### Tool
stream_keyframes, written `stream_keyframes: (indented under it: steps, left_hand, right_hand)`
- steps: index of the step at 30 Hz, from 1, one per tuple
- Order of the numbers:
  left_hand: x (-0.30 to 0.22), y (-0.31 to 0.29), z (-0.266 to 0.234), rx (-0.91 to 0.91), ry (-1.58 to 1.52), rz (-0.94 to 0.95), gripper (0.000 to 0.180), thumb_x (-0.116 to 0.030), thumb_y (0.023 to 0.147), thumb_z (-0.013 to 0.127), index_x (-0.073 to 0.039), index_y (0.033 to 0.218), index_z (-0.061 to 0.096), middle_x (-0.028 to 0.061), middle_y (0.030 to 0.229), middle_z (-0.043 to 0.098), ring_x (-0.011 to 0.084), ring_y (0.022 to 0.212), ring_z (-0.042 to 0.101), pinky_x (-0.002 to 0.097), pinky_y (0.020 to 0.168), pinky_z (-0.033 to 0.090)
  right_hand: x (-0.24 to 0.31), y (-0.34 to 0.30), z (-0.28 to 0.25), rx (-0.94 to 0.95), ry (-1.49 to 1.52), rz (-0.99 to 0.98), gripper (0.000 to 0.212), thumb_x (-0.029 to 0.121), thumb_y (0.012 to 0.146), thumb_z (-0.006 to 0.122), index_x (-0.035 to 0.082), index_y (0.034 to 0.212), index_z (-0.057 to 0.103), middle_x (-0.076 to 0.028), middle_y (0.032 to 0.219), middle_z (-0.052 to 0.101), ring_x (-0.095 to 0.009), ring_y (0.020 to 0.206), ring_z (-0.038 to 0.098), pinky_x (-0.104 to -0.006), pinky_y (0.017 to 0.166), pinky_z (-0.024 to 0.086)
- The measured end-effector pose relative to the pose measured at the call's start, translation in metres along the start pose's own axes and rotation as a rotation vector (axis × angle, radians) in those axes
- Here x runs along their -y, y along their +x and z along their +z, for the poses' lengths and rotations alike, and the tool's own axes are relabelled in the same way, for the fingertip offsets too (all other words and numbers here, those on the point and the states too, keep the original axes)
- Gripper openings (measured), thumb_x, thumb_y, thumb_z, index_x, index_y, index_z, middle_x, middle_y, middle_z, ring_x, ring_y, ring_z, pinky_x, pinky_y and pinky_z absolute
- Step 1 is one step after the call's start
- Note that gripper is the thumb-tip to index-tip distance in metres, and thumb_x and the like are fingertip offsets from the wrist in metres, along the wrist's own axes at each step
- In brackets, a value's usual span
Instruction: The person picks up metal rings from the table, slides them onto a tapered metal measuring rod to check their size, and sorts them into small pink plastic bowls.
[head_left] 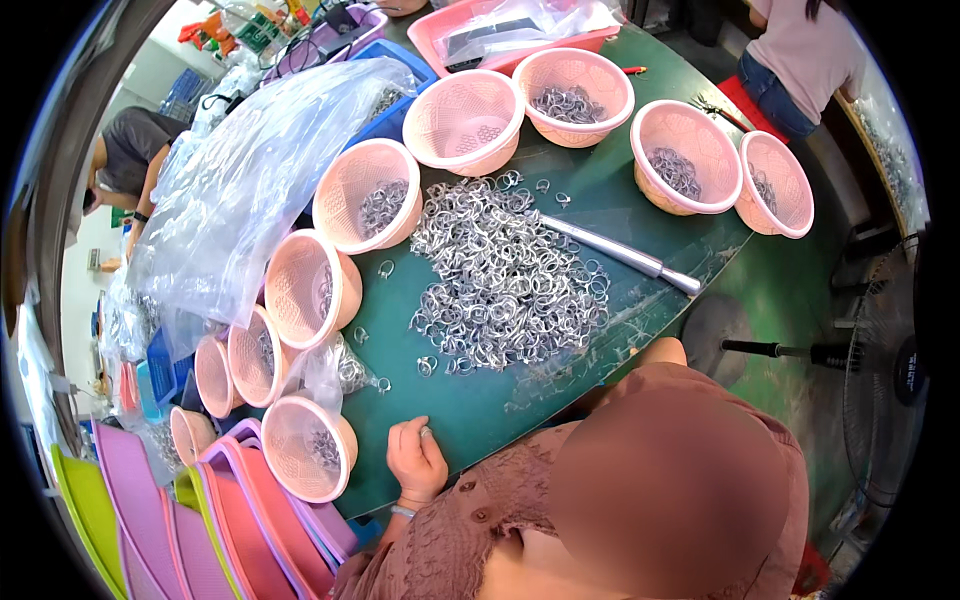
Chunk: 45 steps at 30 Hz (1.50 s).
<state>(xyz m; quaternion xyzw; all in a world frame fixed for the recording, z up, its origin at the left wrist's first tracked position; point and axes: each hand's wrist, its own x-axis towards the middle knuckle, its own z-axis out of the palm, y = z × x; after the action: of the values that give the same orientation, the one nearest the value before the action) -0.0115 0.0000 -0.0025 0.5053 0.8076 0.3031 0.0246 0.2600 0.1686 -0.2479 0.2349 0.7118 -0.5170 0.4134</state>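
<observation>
My left hand [416, 464] rests at the near edge of the green table [440, 400], its fingers curled in. A silver ring [426, 432] shows at its fingers; whether it is worn or held I cannot tell. Anything inside the curl is hidden. A bracelet [402, 511] circles that wrist. My right hand is out of view. Beyond the left hand spreads a large heap of silver rings [505, 275], with a few loose ones beside it. A tapered metal ring mandrel [625, 250] lies at the heap's right. The nearest pink basket [285, 455] stands left of my hand, rings inside.
Several pink baskets, including one at the back [440, 105], curve around the heap, most holding rings. A clear plastic bag [250, 190] drapes over a blue tray [405, 60]. Colourful stacked trays [240, 520] stand at left. A fan [880, 370] is at right; other people sit farther off.
</observation>
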Motion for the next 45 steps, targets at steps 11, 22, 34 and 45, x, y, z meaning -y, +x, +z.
stream_keyframes:
  steps: [11, 22, 34, 45]
  left_hand:
    - [-0.002, -0.010, -0.001, -0.150, -0.125, -0.007, 0.014, 0.006, 0.076, 0.049, 0.001, 0.086, 0.057, 0.0134, 0.076, 0.053, 0.0270, 0.067, 0.052, 0.0326, 0.061, 0.043]
    - [0.007, -0.016, 0.006, -0.225, -0.253, 0.099, 0.016, 0.002, 0.076, 0.050, -0.002, 0.090, 0.058, 0.0131, 0.079, 0.055, 0.0284, 0.071, 0.056, 0.0341, 0.064, 0.045]
    - [0.011, -0.021, 0.000, -0.219, -0.230, 0.046, 0.015, -0.001, 0.078, 0.052, -0.005, 0.091, 0.059, 0.0124, 0.082, 0.055, 0.0311, 0.074, 0.056, 0.0375, 0.064, 0.045]
    - [0.008, -0.020, -0.002, -0.201, -0.227, 0.011, 0.015, 0.001, 0.077, 0.052, -0.003, 0.090, 0.058, 0.0131, 0.078, 0.054, 0.0293, 0.068, 0.055, 0.0348, 0.060, 0.044]
  right_hand:
    - [0.048, 0.047, -0.016, 0.083, -0.255, -0.109, 0.045, 0.042, 0.086, 0.050, 0.002, 0.104, 0.060, -0.017, 0.100, 0.061, -0.032, 0.093, 0.056, -0.0427, 0.081, 0.042]
    - [0.128, -0.159, -0.055, -0.213, -0.673, -0.174, 0.045, 0.039, 0.080, 0.057, 0.001, 0.105, 0.059, -0.019, 0.099, 0.062, -0.034, 0.094, 0.058, -0.0403, 0.081, 0.046]
    - [0.306, -0.271, -0.185, -0.730, -1.029, -0.265, 0.045, 0.027, 0.078, 0.063, 0.004, 0.114, 0.051, -0.014, 0.094, 0.061, -0.029, 0.088, 0.059, -0.0386, 0.078, 0.046]
    - [0.372, -0.191, -0.245, -0.766, -1.140, -0.222, 0.056, 0.024, 0.075, 0.064, 0.006, 0.124, 0.046, -0.019, 0.118, 0.052, -0.034, 0.108, 0.051, -0.0421, 0.091, 0.041]
